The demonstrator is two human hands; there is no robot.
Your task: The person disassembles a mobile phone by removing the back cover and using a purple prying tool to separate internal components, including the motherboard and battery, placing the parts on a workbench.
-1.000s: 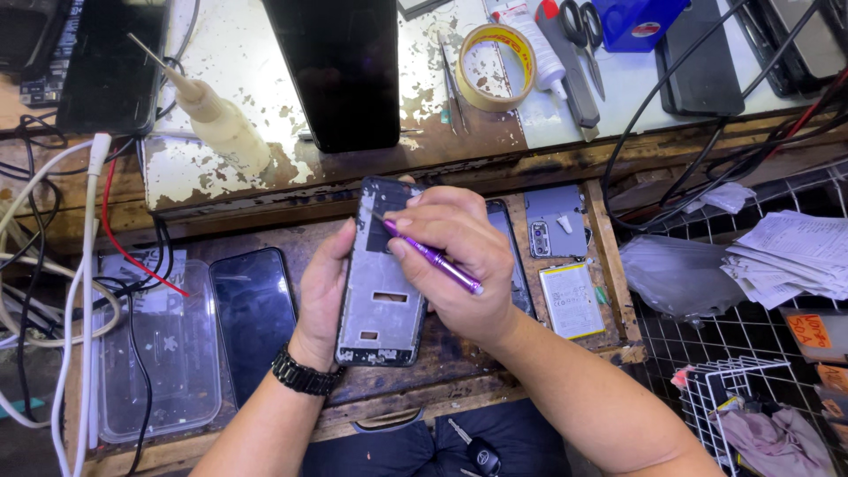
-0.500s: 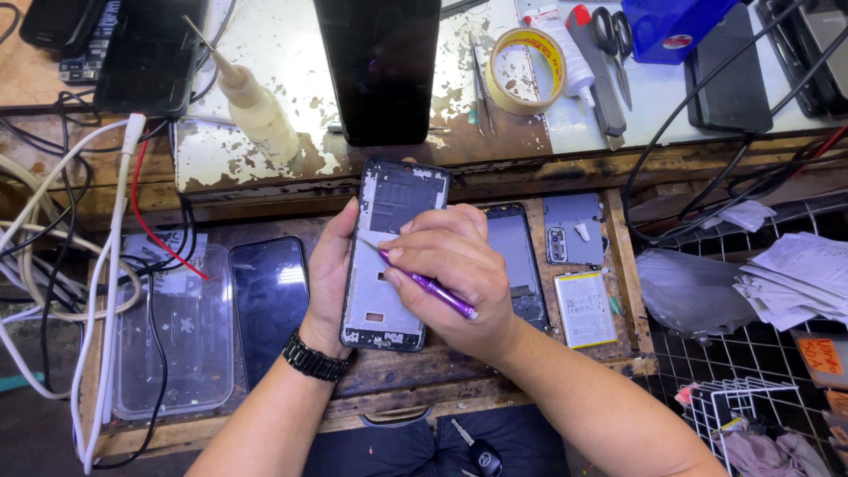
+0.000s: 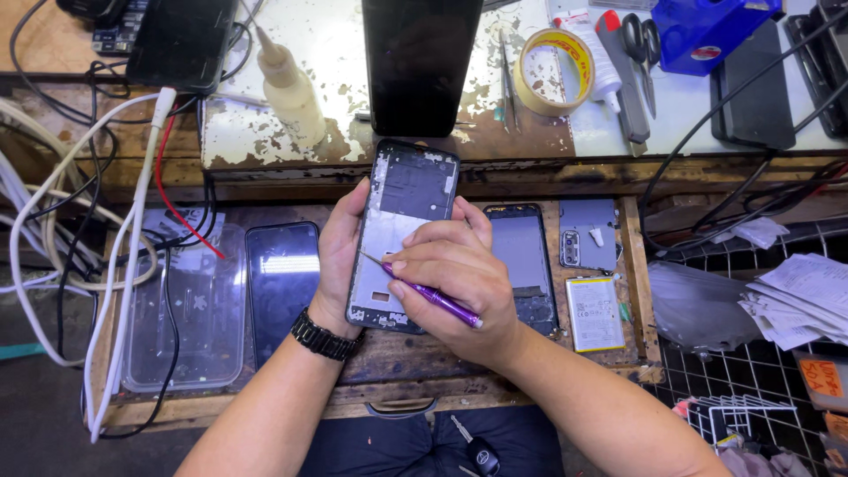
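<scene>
- Left hand (image 3: 340,256) grips the phone frame (image 3: 402,234) from its left edge.
- Right hand (image 3: 459,287) pinches a purple screwdriver (image 3: 433,300), tip on the frame.

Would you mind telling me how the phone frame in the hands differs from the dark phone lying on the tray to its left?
The phone frame is held up off the tray by the left hand, while the dark phone lies flat. The frame is open, showing bare grey metal inside; the dark phone shows a closed glossy black face. The right hand puts a purple screwdriver to the frame; nothing touches the dark phone. Both are slim upright rectangles.
</scene>
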